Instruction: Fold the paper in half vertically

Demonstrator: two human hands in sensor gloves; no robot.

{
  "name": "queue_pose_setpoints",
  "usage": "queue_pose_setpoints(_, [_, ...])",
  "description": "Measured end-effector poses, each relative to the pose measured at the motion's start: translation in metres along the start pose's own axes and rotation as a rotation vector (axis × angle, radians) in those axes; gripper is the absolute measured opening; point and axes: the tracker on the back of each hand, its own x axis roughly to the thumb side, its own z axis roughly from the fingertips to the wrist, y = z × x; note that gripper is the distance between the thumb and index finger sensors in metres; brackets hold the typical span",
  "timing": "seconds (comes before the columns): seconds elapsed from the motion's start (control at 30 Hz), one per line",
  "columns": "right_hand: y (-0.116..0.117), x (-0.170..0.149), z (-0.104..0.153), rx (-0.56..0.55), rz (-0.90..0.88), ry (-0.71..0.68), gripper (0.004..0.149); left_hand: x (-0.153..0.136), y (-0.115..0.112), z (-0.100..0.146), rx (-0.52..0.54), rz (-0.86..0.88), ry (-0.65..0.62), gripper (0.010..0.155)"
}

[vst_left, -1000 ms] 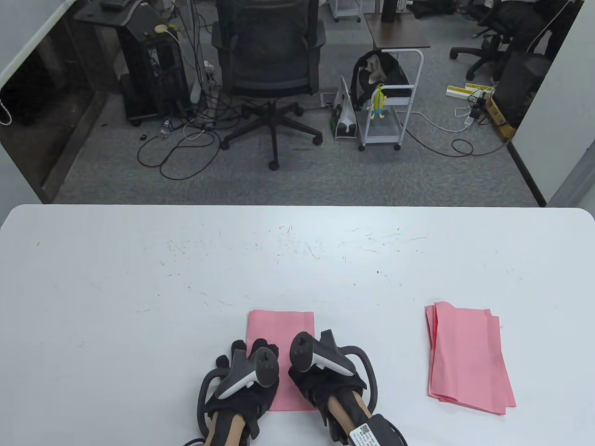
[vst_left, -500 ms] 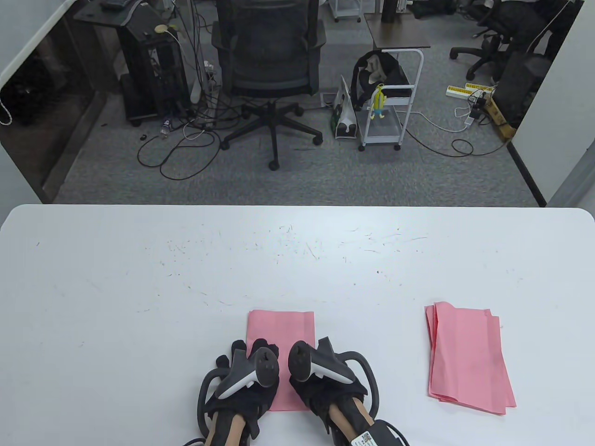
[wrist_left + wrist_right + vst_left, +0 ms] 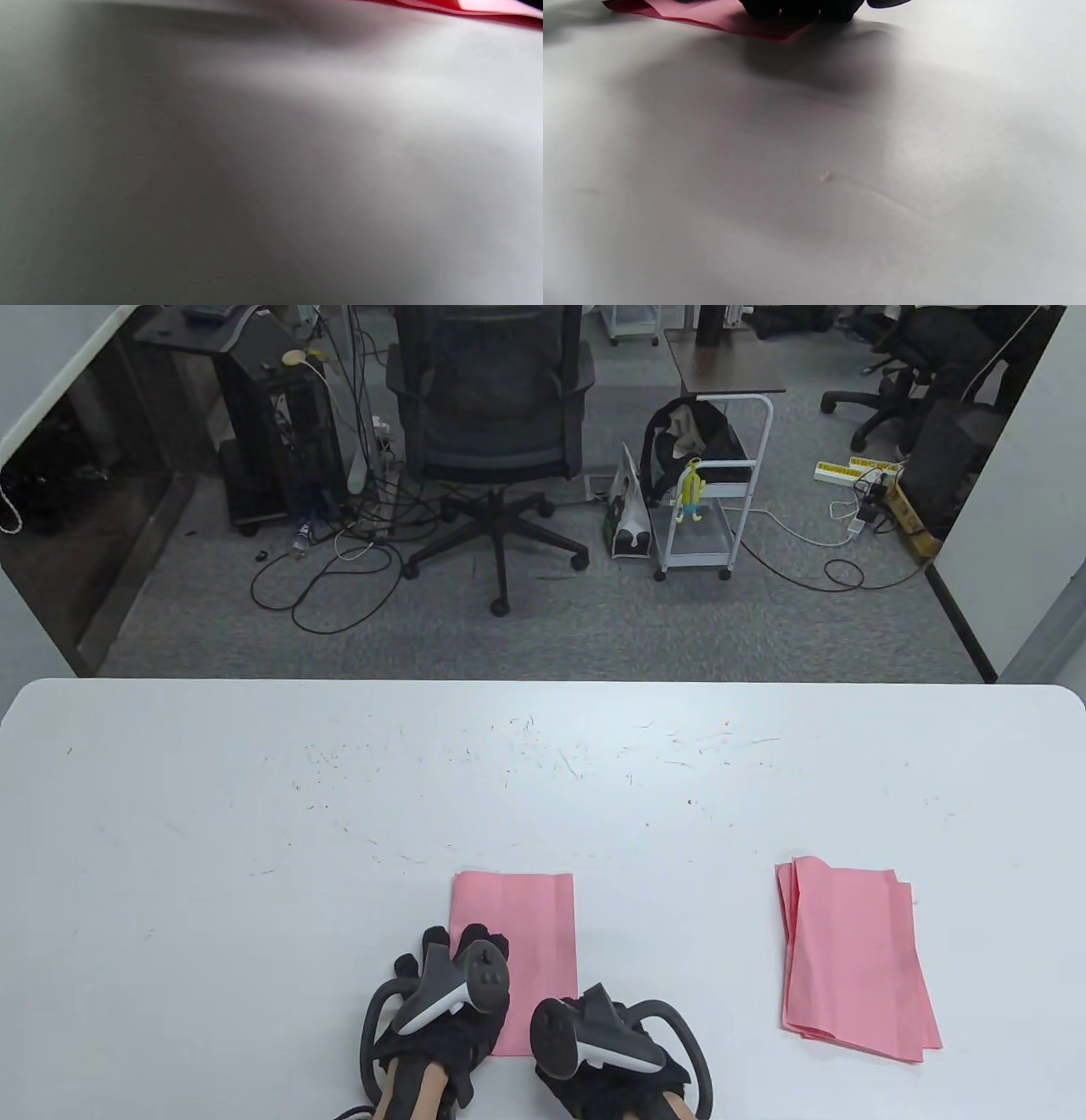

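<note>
A: Delta vs the earlier frames: right hand (image 3: 607,1056) has slid back along the right edge of the folded pink paper (image 3: 517,933), from mid-sheet to the near right corner. Left hand (image 3: 445,993) and the sheet haven't shifted.

B: Layout, big to small?

A: White table (image 3: 254,831), surface scuffed. Behind it, grey carpet with a black office chair (image 3: 492,415), a white wheeled cart (image 3: 721,492) and loose cables. On the table, right side: a stack of pink paper (image 3: 853,954), edges slightly fanned, well apart from the hands. Near-centre at the front edge: the folded pink paper, a narrow upright rectangle lying flat.

B: Hand states?

A: Left hand rests on the sheet's near left part, fingers (image 3: 435,937) spread and roughly straight, pressing flat, no grip. Right hand: tracker hides the fingers in the table view. In the right wrist view dark fingertips (image 3: 797,8) sit down on the paper's corner, pressing, not pinching as far as I can see. I'd call both extended, right one with less confidence.

B: Left wrist view?

A: Mostly blurred table, with a strip of pink paper edge at top right. No fingers visible there.
</note>
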Motion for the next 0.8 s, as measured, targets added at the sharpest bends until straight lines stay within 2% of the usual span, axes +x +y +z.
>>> queue_pose_setpoints(0.43, [0.0, -0.001, 0.001, 0.0, 0.005, -0.009, 0.06, 0.0, 0.0, 0.0, 0.0, 0.0, 0.0, 0.068])
queue_pose_setpoints(0.6, [-0.015, -0.012, -0.005, 0.016, -0.077, -0.021, 0.057, 0.0, 0.001, 0.0, -0.002, -0.005, -0.001, 0.068])
queue_pose_setpoints(0.67, [-0.026, -0.022, -0.011, 0.022, -0.176, -0.017, 0.056, 0.0, 0.0, 0.0, -0.003, -0.006, 0.0, 0.068])
queue_pose_setpoints(0.77, [-0.039, -0.042, -0.021, -0.013, -0.348, 0.078, 0.057, -0.001, 0.0, 0.0, -0.002, -0.006, 0.0, 0.068])
queue_pose_setpoints(0.8, [-0.043, -0.049, -0.026, -0.04, -0.369, 0.18, 0.058, -0.001, 0.0, 0.0, -0.002, -0.006, -0.001, 0.068])
